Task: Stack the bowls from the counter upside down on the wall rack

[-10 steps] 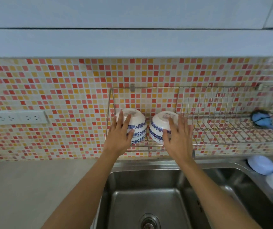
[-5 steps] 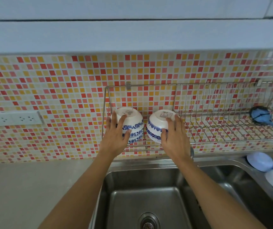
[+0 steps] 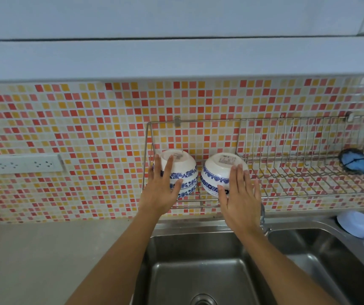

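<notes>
wall: a mosaic of small red, orange, pink and cream tiles [image 3: 93,133] ran behind everything, under a pale blue-white band above.
outlet: a white double socket [image 3: 24,164] sat on the tiles, well left of the rack.
counter: a plain grey counter [image 3: 44,256] lay to the left of a steel sink [image 3: 198,267]; a second basin [image 3: 322,249] was on the right.
wall rack: a wire rack [image 3: 286,183] hung on the tiles above the sink, its long side running left to right.
left bowl stack: white bowls with blue floral bands [image 3: 183,170] stood upside down at the rack's left end, foot ring up and tipped slightly toward the camera.
right bowl stack: a like stack [image 3: 216,172] stood just beside it, also mouth down, a label on its base.
left hand: the left hand [image 3: 161,192] lay flat with spread fingers against the near side of the left bowls.
right hand: the right hand [image 3: 240,199] was opened flat, fingers together, touching the right bowls.
rack's far right: a blue brush [image 3: 355,162] rested there.
sink's right edge: pale blue and white dishes [image 3: 356,223] lay face down.
</notes>
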A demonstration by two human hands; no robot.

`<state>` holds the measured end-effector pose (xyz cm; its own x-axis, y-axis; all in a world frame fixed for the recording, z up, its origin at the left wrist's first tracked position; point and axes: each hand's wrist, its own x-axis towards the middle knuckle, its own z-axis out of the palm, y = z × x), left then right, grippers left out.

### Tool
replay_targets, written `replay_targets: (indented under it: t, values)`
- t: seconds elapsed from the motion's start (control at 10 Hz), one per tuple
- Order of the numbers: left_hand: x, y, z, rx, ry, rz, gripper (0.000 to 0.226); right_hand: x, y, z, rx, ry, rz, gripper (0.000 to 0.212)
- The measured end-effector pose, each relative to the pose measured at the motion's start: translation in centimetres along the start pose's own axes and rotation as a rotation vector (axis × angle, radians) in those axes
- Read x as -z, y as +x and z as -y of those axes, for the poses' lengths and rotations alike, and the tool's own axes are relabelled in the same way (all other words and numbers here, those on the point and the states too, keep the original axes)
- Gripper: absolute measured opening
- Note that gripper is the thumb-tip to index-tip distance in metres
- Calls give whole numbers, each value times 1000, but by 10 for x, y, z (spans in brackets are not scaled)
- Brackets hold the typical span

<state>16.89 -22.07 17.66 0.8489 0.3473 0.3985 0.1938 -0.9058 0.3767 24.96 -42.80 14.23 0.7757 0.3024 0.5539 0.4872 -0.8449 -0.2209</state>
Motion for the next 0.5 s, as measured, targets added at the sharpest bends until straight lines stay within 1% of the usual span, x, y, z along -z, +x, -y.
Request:
replay_targets:
  t: [0.1, 0.2, 0.3, 0.4, 0.5]
  values:
    - [-2, -1, 0, -9, 66, -72, 68, 1, -3, 0, -4, -7, 28, 72]
    - [-2, -10, -1, -20, 181, -100, 65, 4, -7, -3, 0, -19, 100, 73]
    - [-3, -35, 0, -6, 283, -7, 64, 14, -13, -5, 18, -61, 216, 72]
    - [5, -58, 1, -21, 297, 120, 65, 35, -15, -3, 41, -51, 359, 77]
    - [22, -68, 1, -53, 244, 185, 76, 61, -18, 2, 35, -26, 487, 91]
